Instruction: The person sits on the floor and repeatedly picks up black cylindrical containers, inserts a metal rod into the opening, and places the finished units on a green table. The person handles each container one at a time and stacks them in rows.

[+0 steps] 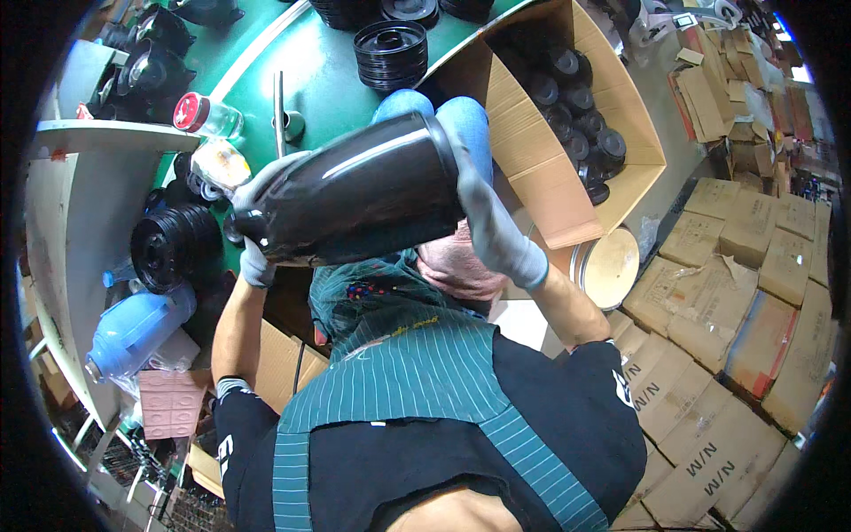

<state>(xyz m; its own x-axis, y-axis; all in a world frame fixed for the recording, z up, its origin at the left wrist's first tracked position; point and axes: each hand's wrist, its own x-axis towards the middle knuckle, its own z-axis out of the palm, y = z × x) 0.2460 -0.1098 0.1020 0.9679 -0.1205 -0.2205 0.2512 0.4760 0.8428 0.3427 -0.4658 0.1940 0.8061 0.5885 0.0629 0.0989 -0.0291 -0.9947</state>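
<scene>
A large, glossy black tapered vessel (pixel 355 191) lies on its side across my lap, held between both hands. Its wide rimmed end is toward the right, and a small knob-like tip sticks out at its narrow left end. My left hand (pixel 259 186), in a grey glove, wraps round the narrow end, with part of the fingers hidden by the vessel. Against the wide end, my gloved right hand (pixel 492 222) presses with its fingers along the rim; some fingertips are out of sight. A green table (pixel 328 97) is just beyond the vessel.
Stacked black discs (pixel 390 55), an upright metal rod (pixel 279 111) and a red-lidded jar (pixel 217 118) stand on the table. At right, an open carton (pixel 541 186) contains black round parts (pixel 576 115). Closed cartons (pixel 709 310) lie farther right. A blue bottle (pixel 142 328) is at left.
</scene>
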